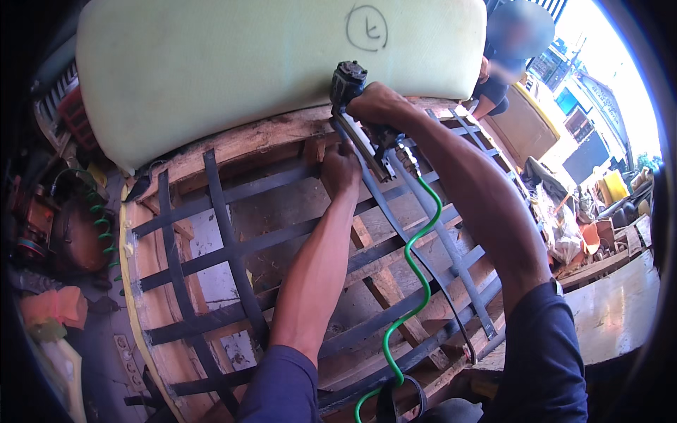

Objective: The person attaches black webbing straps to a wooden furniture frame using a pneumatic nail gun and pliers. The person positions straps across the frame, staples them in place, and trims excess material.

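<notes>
My right hand (379, 106) is wrapped round the handle of a black and silver air staple gun (348, 83), whose nose is down at the far rail of a wooden seat frame (257, 143). A green air hose (427, 278) runs from the gun toward the lower edge. Just left of the gun, my left hand (341, 169) is closed at the far end of a dark webbing strap (383, 203), close to that rail; its fingertips are partly hidden. More black straps (236, 248) criss-cross the frame's opening.
A pale green foam-padded piece (268, 60) with a hand-drawn mark stands behind the far rail. Another person (497, 77) is at the upper right. A red machine (35, 225) with a coiled green hose sits at left, orange foam (53, 308) below it. Scrap and wood lie at right.
</notes>
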Motion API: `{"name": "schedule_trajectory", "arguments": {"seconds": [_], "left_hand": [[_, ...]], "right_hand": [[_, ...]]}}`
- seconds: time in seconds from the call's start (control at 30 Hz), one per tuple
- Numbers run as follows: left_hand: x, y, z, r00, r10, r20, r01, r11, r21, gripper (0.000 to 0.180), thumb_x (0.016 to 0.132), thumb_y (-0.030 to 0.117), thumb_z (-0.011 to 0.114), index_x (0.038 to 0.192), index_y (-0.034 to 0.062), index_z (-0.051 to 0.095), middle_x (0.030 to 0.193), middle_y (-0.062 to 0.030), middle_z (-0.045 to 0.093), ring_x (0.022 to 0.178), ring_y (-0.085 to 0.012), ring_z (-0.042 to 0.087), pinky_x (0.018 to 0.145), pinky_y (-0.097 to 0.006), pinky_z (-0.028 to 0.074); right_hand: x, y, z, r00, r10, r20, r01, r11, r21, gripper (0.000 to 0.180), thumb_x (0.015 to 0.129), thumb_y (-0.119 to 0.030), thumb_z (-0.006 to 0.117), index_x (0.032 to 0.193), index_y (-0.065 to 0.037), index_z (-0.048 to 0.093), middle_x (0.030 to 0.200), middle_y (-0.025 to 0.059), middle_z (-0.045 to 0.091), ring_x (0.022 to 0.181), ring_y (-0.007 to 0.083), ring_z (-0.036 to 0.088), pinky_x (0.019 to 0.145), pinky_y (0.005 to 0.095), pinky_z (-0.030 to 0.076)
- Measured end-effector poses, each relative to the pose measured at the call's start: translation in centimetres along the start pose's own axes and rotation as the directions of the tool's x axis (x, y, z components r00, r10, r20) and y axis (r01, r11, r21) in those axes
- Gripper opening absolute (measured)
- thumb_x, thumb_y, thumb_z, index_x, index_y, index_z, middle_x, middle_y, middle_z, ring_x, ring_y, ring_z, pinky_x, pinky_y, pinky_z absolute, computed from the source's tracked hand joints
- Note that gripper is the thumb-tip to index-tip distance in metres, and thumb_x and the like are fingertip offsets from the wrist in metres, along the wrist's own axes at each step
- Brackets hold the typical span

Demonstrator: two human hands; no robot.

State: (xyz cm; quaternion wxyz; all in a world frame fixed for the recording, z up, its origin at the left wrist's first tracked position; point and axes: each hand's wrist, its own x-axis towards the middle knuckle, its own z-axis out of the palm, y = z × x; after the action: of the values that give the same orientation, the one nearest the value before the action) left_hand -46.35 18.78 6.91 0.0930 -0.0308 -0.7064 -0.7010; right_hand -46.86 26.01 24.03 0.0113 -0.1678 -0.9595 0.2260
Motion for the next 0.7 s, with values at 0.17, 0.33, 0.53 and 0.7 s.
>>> {"name": "schedule_trajectory", "arguments": {"seconds": [0.17, 0.33, 0.53, 0.7], "left_hand": [[-0.6, -1.4, -0.2, 0.993, -0.046, 0.112, 0.064, 0.985, -0.161, 0.034, 0.105, 0.030, 0.054, 0.098, -0.0022, 0.064, 0.074, -0.0121, 0.070, 0.054, -0.0215, 0.070, 0.048, -0.035, 0.056], [-0.4, -2.3, 0.1, 0.971, -0.088, 0.224, 0.164, 0.922, -0.351, 0.035, 0.105, 0.033, 0.055, 0.097, 0.0003, 0.063, 0.072, -0.0102, 0.070, 0.053, -0.0214, 0.070, 0.050, -0.035, 0.056], [-0.7, -1.5, -0.3, 0.996, -0.003, 0.086, 0.005, 1.000, -0.017, 0.039, 0.105, 0.038, 0.054, 0.096, 0.0018, 0.066, 0.080, -0.0180, 0.073, 0.064, -0.0288, 0.073, 0.061, -0.040, 0.057], [-0.6, -1.3, 0.4, 0.998, -0.039, 0.059, 0.031, 0.990, 0.135, 0.039, 0.103, 0.036, 0.056, 0.096, 0.0005, 0.070, 0.085, -0.0234, 0.073, 0.087, -0.0366, 0.074, 0.077, -0.045, 0.054]], "right_hand": [[-1.1, 0.8, -0.6, 0.998, 0.065, -0.020, -0.062, 0.992, 0.109, 0.037, 0.076, -0.030, 0.071, 0.089, 0.004, 0.075, 0.087, 0.0175, 0.073, 0.081, 0.0236, 0.072, 0.071, 0.0361, 0.057], [-1.1, 2.1, -0.1, 0.996, 0.084, -0.012, -0.082, 0.993, 0.080, 0.036, 0.076, -0.031, 0.072, 0.086, 0.003, 0.074, 0.082, 0.0160, 0.072, 0.077, 0.0214, 0.072, 0.069, 0.0364, 0.056], [-0.9, 2.5, 0.8, 1.000, 0.005, 0.008, -0.006, 0.989, 0.148, 0.038, 0.077, -0.029, 0.071, 0.089, 0.007, 0.073, 0.083, 0.0182, 0.072, 0.075, 0.0230, 0.071, 0.069, 0.0373, 0.055], [-0.6, 2.3, 0.9, 0.997, 0.072, 0.041, -0.074, 0.996, 0.043, 0.039, 0.075, -0.027, 0.068, 0.089, 0.009, 0.072, 0.081, 0.0192, 0.072, 0.071, 0.0233, 0.070, 0.065, 0.0367, 0.055]]}}
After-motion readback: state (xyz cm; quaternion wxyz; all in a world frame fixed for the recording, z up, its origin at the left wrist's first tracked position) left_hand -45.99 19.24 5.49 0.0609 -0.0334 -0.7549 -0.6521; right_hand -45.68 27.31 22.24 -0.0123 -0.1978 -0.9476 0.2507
